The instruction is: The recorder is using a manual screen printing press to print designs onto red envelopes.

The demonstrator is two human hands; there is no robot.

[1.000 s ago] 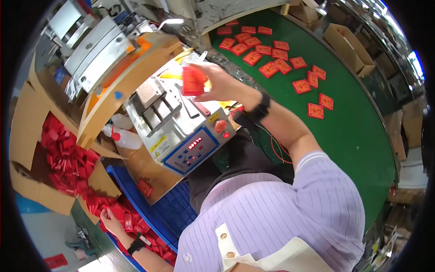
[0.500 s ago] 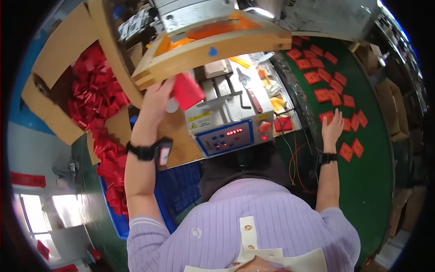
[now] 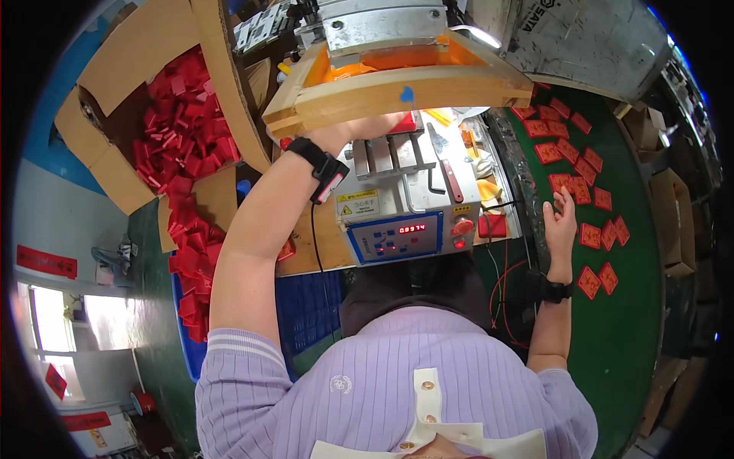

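My left hand (image 3: 355, 130) reaches under the front bar of a wooden screen-printing frame (image 3: 405, 99). Its fingertips are at a flat red packet (image 3: 404, 123) on the bed of a grey tabletop machine (image 3: 382, 200); the bar hides most of the fingers and part of the packet, so their grip cannot be made out. Over the green surface on the right, my right hand (image 3: 561, 226) is open and holds nothing, fingers slightly curled. Beside its fingertips lies a printed red packet (image 3: 560, 183), one of several spread in loose rows.
A cardboard box (image 3: 115, 172) at left overflows with red packets (image 3: 183, 115) toward a blue crate (image 3: 306, 310). On the machine lie a palette knife (image 3: 449, 172) and a hex key (image 3: 436, 177). Wires (image 3: 505, 283) hang beside the machine, and a cable (image 3: 317, 237) trails from my left wrist.
My left hand has moved right and under the frame, bringing the red packet from the machine's left side onto its bed. My right hand has drawn slightly back from the packets.
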